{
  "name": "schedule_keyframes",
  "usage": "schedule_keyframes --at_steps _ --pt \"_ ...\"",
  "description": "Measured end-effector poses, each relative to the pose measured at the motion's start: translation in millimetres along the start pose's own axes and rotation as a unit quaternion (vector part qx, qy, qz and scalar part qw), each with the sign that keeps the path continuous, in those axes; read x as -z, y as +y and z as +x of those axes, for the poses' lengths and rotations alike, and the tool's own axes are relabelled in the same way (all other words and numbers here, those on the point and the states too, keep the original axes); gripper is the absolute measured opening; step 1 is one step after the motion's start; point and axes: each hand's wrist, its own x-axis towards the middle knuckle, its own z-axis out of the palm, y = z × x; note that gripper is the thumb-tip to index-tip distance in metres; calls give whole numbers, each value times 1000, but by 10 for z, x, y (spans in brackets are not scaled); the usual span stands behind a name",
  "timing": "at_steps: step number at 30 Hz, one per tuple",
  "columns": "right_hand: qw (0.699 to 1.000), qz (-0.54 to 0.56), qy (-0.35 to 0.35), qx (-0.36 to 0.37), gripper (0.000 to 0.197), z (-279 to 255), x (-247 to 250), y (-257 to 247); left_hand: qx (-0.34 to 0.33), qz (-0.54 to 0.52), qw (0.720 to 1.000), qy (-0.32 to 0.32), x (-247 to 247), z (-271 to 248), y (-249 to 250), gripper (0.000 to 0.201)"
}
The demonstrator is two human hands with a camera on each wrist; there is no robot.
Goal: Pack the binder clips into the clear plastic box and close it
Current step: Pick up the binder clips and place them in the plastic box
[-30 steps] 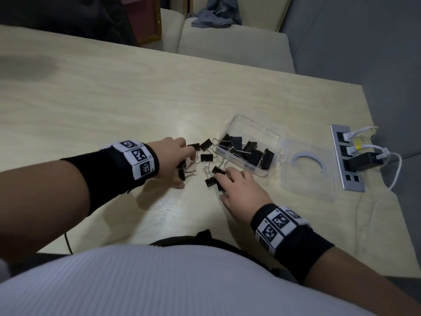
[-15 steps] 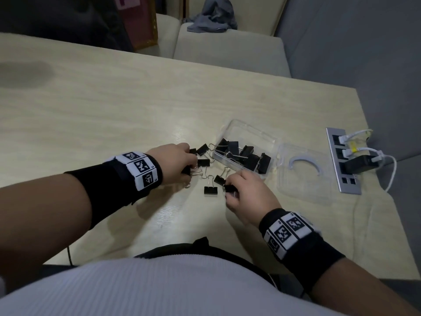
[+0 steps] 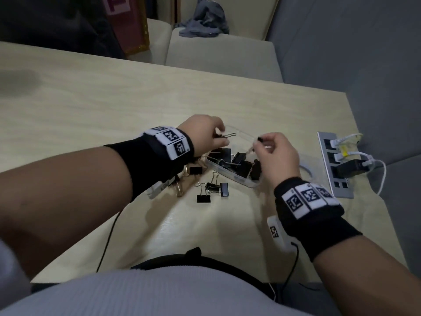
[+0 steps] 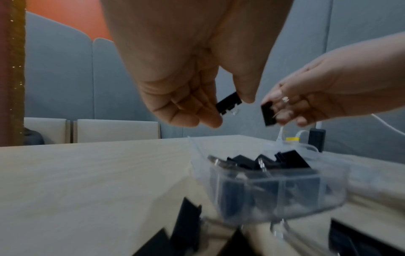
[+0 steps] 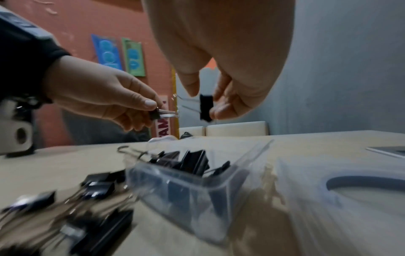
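A dark red panel [image 3: 127,21] standing behind the table's far edge carries large pink block lettering, of which only a partial "T" or "E" shape is legible at the top edge of the head view. In the right wrist view, a pink vertical sign [image 5: 163,119] on the red wall shows white letters reading roughly "AM", the remainder being hidden behind the left hand. The wristbands [image 3: 307,199] bear black-and-white square code markers with no readable characters.

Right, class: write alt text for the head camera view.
Both hands hover over an open clear plastic box of black binder clips, the left hand and right hand each pinching one clip. More loose clips lie on the wooden table.
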Motion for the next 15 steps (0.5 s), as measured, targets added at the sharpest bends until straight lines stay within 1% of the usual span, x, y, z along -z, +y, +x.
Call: schedule_keyframes --at_steps 2,3,5,7,9,10,12,14,15 --pt "999 -30 3 -30 45 101 50 -23 9 -54 998 20 20 68 80 57" --pt "998 -49 -5 -29 47 107 64 -29 11 -69 997 27 30 82 96 57" --pt "997 -74 -34 13 35 15 75 -38 7 -62 998 31 45 58 75 49" --pt "987 -105 -81 89 19 -155 31 -3 -5 -23 999 22 31 -46 -6 38" --pt "963 -156 -148 159 14 -346 -66 76 -28 46 999 -2 -33 -209 -117 30" --pt "947 -190 -181 183 17 -426 -129 128 -42 90 995 -17 -85 -295 -179 29" --pt "918 -247 -241 195 28 -539 -263 243 -67 172 982 -47 -202 -445 -278 31" --pt "898 -278 -285 186 42 -606 -359 343 -79 214 972 -63 -314 -537 -339 36" --pt "893 -287 -292 187 43 -628 -392 375 -83 217 970 -65 -358 -565 -360 36"
